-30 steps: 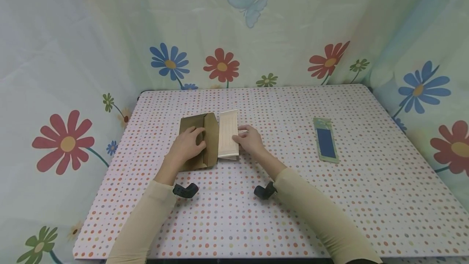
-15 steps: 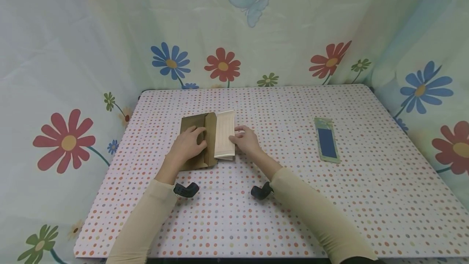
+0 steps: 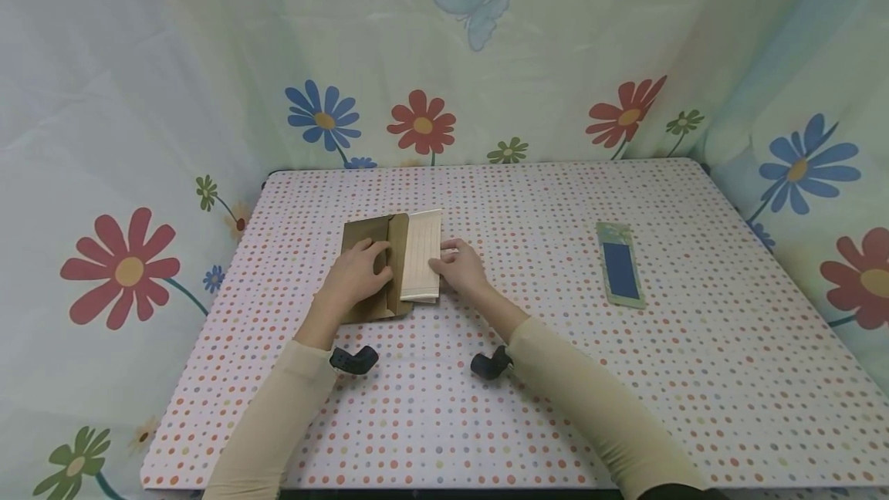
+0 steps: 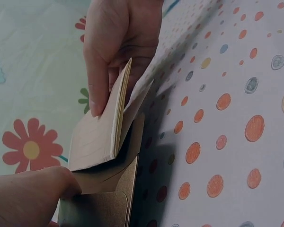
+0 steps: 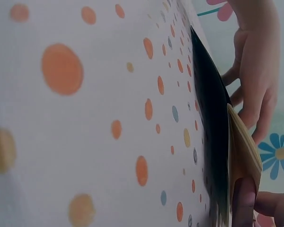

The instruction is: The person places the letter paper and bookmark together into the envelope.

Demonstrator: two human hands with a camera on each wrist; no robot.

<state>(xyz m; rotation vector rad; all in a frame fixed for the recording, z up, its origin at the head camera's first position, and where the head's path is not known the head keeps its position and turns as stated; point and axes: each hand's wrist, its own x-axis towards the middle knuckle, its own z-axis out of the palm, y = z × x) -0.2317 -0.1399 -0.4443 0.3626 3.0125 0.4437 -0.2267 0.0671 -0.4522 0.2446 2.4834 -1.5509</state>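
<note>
A brown paper envelope (image 3: 366,310) lies on the table with its flap unfolded to the right. The left hand (image 3: 353,275) holds it near the mouth, thumb and index finger bent at the edge. In the left wrist view, the envelope's mouth (image 4: 102,182) gapes beside the left thumb. The right hand (image 3: 464,267) pinches a folded stack of cream lined paper (image 3: 420,257), thumb on top and fingers beneath. This paper (image 4: 100,130) overlies the flap, tilted, its left edge close to the mouth. The right fingers under it are partly hidden.
A narrow green-edged card with a dark blue panel (image 3: 620,268) lies to the right on the dotted table (image 3: 514,423). Black wrist mounts (image 3: 354,361) jut inward from the forearms. A flower-printed curtain (image 3: 556,60) surrounds the table's back and sides.
The right hand has moved left with the folded paper, which now covers more of the envelope's flap. The left hand has stayed in place on the envelope.
</note>
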